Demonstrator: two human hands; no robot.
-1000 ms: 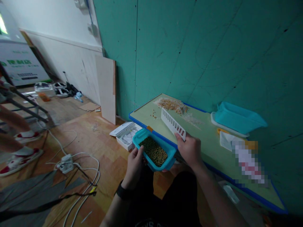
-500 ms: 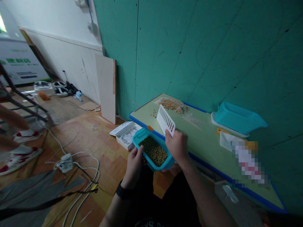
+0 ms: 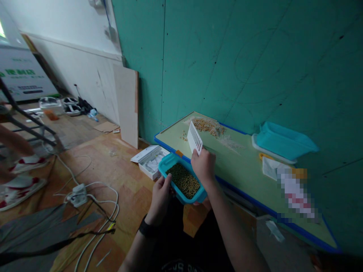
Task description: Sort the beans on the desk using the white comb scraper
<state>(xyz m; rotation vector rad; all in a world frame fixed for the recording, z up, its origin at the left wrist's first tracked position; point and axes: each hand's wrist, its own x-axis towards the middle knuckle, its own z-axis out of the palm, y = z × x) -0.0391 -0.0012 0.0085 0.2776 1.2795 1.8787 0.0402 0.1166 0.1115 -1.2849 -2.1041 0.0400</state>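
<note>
My left hand (image 3: 161,191) is closed on the left rim of a blue plastic tub (image 3: 167,160), thumb over the edge. Green beans (image 3: 178,173) fill one end of the tub and yellowish soybeans (image 3: 191,187) the other. Above the tub's right side, my right hand (image 3: 204,164) grips a white slotted scoop (image 3: 194,139) by its lower end. The scoop is tilted up, its slotted part toward the table (image 3: 235,162). On the tabletop behind it lies a pile of soybeans (image 3: 205,125) beside scattered white grains (image 3: 230,142).
A second blue tub (image 3: 286,141) stands at the table's far right, near a pixelated packet (image 3: 297,198). An open white box (image 3: 150,163) with cables sits left of the table. A power strip (image 3: 78,194) and cords lie on the floor, and another person's feet (image 3: 24,185) are at left.
My right hand has moved left and slightly up with the white slotted scoop, closer over the tub. My left hand and the tub have barely moved.
</note>
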